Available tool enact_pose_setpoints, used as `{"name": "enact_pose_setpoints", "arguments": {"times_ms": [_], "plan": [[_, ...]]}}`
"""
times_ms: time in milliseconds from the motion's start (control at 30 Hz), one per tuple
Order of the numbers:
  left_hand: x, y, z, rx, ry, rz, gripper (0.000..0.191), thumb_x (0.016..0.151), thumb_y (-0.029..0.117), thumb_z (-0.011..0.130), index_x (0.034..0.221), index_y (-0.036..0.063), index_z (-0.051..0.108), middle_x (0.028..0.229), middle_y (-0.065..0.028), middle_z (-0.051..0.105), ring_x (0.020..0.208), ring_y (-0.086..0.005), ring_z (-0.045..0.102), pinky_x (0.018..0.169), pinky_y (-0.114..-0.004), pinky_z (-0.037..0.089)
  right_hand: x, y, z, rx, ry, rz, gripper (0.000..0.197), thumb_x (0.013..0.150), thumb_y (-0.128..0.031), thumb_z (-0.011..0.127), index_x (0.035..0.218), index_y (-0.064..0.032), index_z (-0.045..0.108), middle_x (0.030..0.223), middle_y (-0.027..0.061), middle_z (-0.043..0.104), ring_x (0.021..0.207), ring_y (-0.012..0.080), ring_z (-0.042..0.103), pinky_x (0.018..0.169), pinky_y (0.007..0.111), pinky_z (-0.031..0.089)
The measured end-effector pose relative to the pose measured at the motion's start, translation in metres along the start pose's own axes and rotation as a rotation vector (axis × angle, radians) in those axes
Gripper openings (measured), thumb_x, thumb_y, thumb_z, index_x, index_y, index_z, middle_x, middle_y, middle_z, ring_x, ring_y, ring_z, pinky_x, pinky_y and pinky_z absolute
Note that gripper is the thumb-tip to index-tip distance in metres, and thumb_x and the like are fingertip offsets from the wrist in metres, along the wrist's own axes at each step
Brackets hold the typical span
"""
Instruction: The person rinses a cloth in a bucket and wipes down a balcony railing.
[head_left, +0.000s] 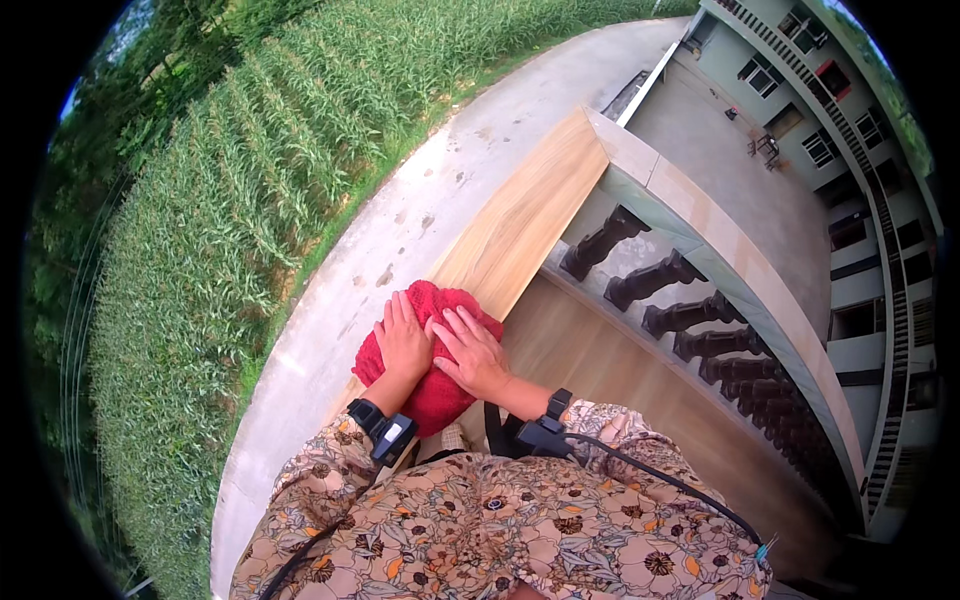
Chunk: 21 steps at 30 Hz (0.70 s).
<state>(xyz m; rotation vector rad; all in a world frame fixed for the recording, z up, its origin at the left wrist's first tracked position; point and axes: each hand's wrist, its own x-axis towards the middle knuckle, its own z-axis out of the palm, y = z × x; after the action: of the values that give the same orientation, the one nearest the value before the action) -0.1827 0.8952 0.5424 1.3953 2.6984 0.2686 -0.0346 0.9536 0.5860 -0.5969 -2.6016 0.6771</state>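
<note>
A bunched red cloth (435, 390) of textured fabric lies on the wood-look top of a parapet ledge (525, 202), partly overhanging my side. My left hand (405, 337) rests flat on it, fingers straight and pointing away from me. Beside it my right hand (472, 352) also presses palm-down, with its fingers spread and its thumb towards the left hand. Neither hand's fingers are curled around the cloth. Under the cloth, the ledge surface is hidden. Each wrist carries a strapped black device, the left one (394, 439) and the right one (546, 435), with dark cables trailing back.
Dark balusters (652, 281) line the balcony under a pale curved handrail (712, 202), on my right. Wood-look flooring (600, 352) runs alongside. Beyond the ledge, far below, are a concrete road (360, 285) and a corn field (225, 202). A building (795, 97) borders a courtyard (757, 195).
</note>
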Motion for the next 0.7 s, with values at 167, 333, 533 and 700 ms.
{"name": "enact_pose_setpoints", "arguments": {"times_ms": [167,333,533,700], "plan": [[0.08,0.041,0.004,-0.126,-0.112,-0.023,0.063,0.09,0.038,0.047,0.14,0.0032,0.03,0.144,-0.012,0.035,0.131,-0.0269,0.036,0.096,-0.053,0.037,0.061,0.064,-0.006,-0.147,0.095,0.016,0.046,0.089,-0.035,0.052,0.127,-0.0101,0.05,0.136,0.0151,0.045,0.12,0.0327,0.046,0.097,0.05,0.036],[0.187,0.138,0.013,-0.314,-0.109,-0.149,0.064,0.093,0.043,0.044,0.139,0.0021,0.03,0.147,-0.018,0.027,0.135,-0.0305,0.028,0.102,-0.055,0.031,0.128,0.189,-0.051,-0.287,0.111,0.126,0.042,0.09,-0.034,0.05,0.126,-0.0123,0.051,0.137,0.0109,0.046,0.127,0.0292,0.042,0.103,0.052,0.031],[0.305,0.246,0.031,-0.452,-0.006,0.0,0.061,0.093,0.039,0.045,0.14,0.0044,0.029,0.149,-0.0171,0.023,0.138,-0.0328,0.022,0.105,-0.059,0.025,0.233,0.353,-0.128,-0.404,0.17,0.222,0.041,0.092,-0.035,0.048,0.126,-0.0126,0.052,0.137,0.0089,0.046,0.13,0.0274,0.038,0.105,0.054,0.027],[0.325,0.269,0.03,-0.235,-0.112,0.026,0.065,0.093,0.048,0.04,0.143,0.0085,0.029,0.15,-0.0124,0.024,0.14,-0.0272,0.021,0.107,-0.055,0.023,0.284,0.433,-0.165,-0.511,0.173,0.191,0.044,0.092,-0.036,0.048,0.126,-0.0093,0.052,0.135,0.0092,0.047,0.127,0.0266,0.04,0.104,0.053,0.028]]}}
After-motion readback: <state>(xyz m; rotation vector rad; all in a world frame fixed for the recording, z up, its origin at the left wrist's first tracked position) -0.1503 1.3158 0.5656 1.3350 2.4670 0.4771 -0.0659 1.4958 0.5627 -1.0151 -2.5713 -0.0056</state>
